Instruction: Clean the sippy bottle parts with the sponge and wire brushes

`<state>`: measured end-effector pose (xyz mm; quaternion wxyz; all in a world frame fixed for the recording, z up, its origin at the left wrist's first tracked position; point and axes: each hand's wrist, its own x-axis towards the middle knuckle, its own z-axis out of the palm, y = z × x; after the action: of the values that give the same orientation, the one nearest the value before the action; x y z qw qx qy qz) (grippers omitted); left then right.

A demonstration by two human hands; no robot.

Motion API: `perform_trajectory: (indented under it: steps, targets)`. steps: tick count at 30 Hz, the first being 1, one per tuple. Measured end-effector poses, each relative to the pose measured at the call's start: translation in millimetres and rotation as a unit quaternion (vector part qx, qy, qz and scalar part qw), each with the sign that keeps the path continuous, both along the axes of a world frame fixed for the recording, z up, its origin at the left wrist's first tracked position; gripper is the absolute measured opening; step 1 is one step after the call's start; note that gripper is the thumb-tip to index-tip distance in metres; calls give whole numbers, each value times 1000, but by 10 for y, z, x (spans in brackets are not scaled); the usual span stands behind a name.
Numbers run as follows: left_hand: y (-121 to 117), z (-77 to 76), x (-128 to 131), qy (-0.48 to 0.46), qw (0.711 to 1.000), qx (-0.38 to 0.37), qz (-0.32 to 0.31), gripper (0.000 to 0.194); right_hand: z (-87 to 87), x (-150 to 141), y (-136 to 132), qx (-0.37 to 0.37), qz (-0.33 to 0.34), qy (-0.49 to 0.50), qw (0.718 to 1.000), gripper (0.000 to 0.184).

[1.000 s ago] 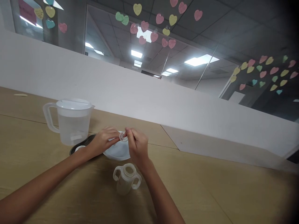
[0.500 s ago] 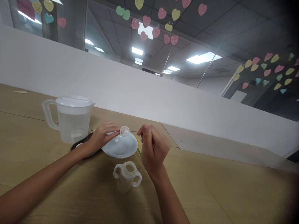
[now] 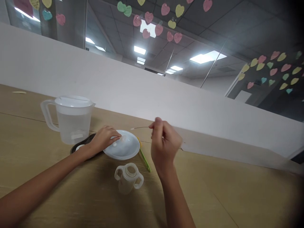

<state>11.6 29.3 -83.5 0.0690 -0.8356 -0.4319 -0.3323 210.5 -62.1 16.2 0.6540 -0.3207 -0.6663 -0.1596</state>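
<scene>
My left hand (image 3: 104,138) reaches over the left rim of a white bowl (image 3: 129,152). Its fingers pinch a small translucent round part (image 3: 123,138), faint against the bowl. A small white piece (image 3: 114,144) lies inside the bowl. My right hand (image 3: 165,144) is closed in a fist, raised to the right of the bowl. From it a thin wire brush (image 3: 141,127) points left, its pale tip apart from the round part. Below the bowl stands a translucent two-handled baby bottle (image 3: 127,183) without a lid.
A clear lidded pitcher (image 3: 73,125) of liquid stands at the left. A dark tray (image 3: 73,148) with something white on it lies under my left forearm. A green-handled brush with a yellow end (image 3: 145,160) rests right of the bowl. A white wall (image 3: 133,91) rises behind the table.
The wire brush has come out of the round part as my right hand moved right and slightly up. My left hand has lowered the part toward the bowl. More of the green handle shows.
</scene>
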Motion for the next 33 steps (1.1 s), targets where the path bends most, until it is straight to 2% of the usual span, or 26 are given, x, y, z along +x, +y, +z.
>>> perform_trajectory:
  steps: [2,4,7,9,11,13,16,19,21,23,25,26,28,29,31,33]
  targets:
    - [-13,-22,13,47,999,-24,0,17,-50,-7,169,-90,-28,-40,995,38]
    - [-28,-52,28,71,996,-54,6,18,-104,-12,305,-194,-55,-95,975,39]
    - [-45,-107,48,54,992,-115,19,19,-181,-23,437,-320,-93,-201,921,38]
    - [-48,-146,58,9,986,-168,-16,20,-228,-32,497,-378,-116,-285,873,36]
    - [-37,-179,71,-28,973,-217,-69,20,-278,-38,547,-417,-126,-356,827,35]
    - [-17,-192,89,-40,962,-246,-108,22,-333,-37,590,-439,-121,-399,796,31]
    - [-7,-133,127,-69,956,-258,-124,27,-420,-24,635,-456,-104,-430,773,24]
    - [-95,41,171,-175,947,-243,-121,28,-470,-16,651,-470,-89,-450,754,21]
    - [-219,194,199,-245,932,-237,-127,28,-448,-19,636,-472,-88,-449,754,22]
    - [-370,341,229,-291,912,-246,-153,28,-372,-21,587,-462,-100,-433,767,27]
    - [-515,453,259,-318,899,-249,-171,30,-252,-10,491,-435,-101,-383,809,34]
    - [-577,491,275,-321,897,-247,-177,31,-184,2,422,-414,-83,-331,844,34]
    - [-676,532,309,-304,904,-236,-188,28,-53,35,249,-381,-9,-228,896,32]
    - [-714,537,327,-288,908,-232,-195,27,4,54,150,-378,30,-196,904,33]
    - [-771,528,365,-257,916,-225,-211,24,91,88,-53,-393,87,-197,894,39]
    - [-807,506,402,-242,918,-223,-221,24,137,107,-227,-415,98,-251,869,39]
